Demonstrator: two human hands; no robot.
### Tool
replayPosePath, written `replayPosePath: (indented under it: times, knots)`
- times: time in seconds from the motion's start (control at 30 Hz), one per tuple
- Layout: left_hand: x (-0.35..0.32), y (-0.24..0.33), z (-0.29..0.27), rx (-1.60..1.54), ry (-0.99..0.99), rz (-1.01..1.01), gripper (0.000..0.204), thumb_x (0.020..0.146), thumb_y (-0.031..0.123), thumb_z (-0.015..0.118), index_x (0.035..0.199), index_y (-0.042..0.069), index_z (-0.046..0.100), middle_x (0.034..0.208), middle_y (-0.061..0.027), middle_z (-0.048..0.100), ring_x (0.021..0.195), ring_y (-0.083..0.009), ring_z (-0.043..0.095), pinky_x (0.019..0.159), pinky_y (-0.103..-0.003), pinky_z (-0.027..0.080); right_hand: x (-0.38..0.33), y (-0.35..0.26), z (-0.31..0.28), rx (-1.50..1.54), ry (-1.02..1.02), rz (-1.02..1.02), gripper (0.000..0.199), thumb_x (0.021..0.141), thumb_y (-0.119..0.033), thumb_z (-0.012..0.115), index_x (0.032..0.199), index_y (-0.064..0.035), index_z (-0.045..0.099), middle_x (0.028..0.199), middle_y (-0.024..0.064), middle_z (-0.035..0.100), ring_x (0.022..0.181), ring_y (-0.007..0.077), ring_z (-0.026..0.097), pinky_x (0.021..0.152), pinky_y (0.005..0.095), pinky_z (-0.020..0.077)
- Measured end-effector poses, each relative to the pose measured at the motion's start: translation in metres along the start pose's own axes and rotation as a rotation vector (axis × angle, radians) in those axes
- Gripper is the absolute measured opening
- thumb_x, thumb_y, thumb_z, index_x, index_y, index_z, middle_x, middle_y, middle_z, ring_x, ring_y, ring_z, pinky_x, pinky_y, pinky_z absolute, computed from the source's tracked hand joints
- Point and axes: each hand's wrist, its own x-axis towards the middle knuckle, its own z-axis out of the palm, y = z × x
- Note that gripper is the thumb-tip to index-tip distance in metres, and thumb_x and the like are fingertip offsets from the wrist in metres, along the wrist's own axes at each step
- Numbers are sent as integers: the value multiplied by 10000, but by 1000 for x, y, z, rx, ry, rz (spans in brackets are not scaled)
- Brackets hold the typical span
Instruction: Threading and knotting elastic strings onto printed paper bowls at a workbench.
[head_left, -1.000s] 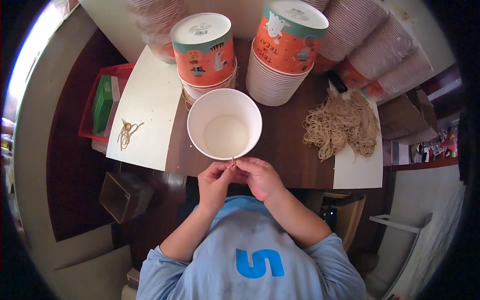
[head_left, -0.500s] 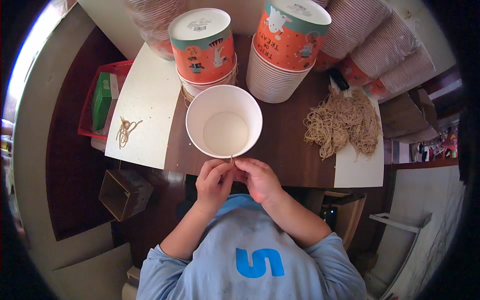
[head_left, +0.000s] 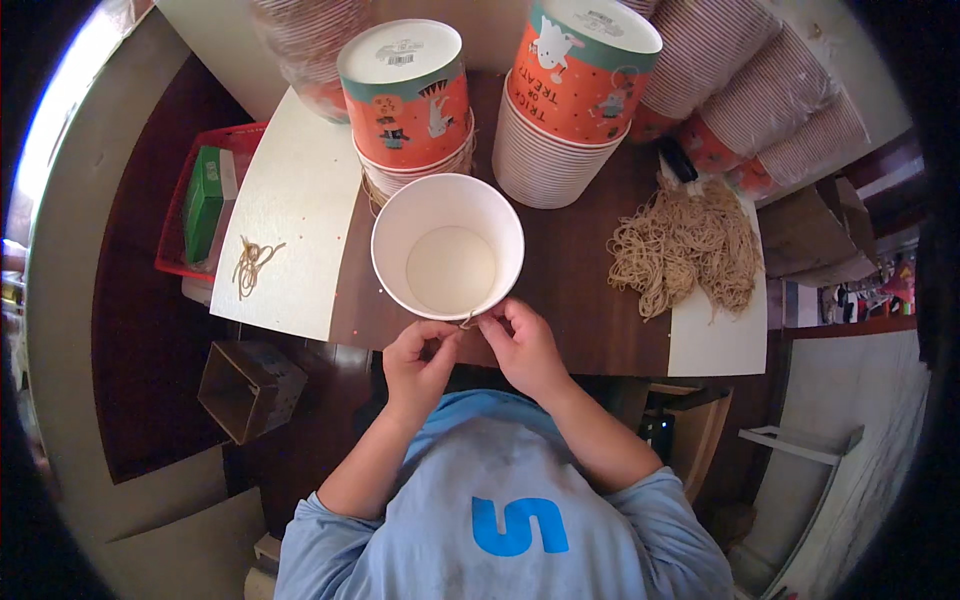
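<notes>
A white paper bucket (head_left: 448, 205) stands at the near edge of the table, its open mouth facing up and its inside bare. At its near rim a short bit of tan cord (head_left: 467, 322) shows between my hands. My left hand (head_left: 416, 368) pinches the cord just left of the rim's nearest point, thumb against fingertips. On the other side my right hand (head_left: 525, 352) is closed at the rim, its thumb and fingers also pinching the cord. Where the cord meets the bucket wall is hidden.
Upside-down stacks of orange printed buckets (head_left: 420, 125) (head_left: 575, 90) stand behind, the left one with cord around it. A heap of tan cords (head_left: 690, 250) lies at right, a few loose cords (head_left: 255, 265) at left. Wrapped bucket stacks (head_left: 770, 90) fill the back right.
My hands have drawn slightly apart, the right one moving right and up along the rim, the left one a little left. More of the cord now shows between them.
</notes>
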Motion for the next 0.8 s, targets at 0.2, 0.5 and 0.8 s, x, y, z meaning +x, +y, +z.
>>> replayPosePath:
  times: [0.2,0.5,0.8]
  knots:
    - [0,5,2,-99,-1,-65,54,809,10,645,859,-8,635,794,-23,650,697,-58,583,634,-196,476,-3,-2,1,694,-190,333,193,861,-144,618,977,10,632,894,58,661,811,88,585,713,250,474]
    - [0,0,-2,-93,-22,-116,65,810,1,636,873,-15,625,792,-25,639,702,-64,585,641,-201,484,3,-9,-8,62,-41,80,175,855,-156,621,912,9,636,828,85,676,750,113,607,681,275,485]
    - [2,4,8,-312,-82,-100,221,819,42,659,1027,-15,612,885,-38,651,783,-76,597,701,-210,492,0,-10,-8,-44,-55,-33,134,870,-135,599,895,-5,618,837,70,649,765,111,589,693,270,479]
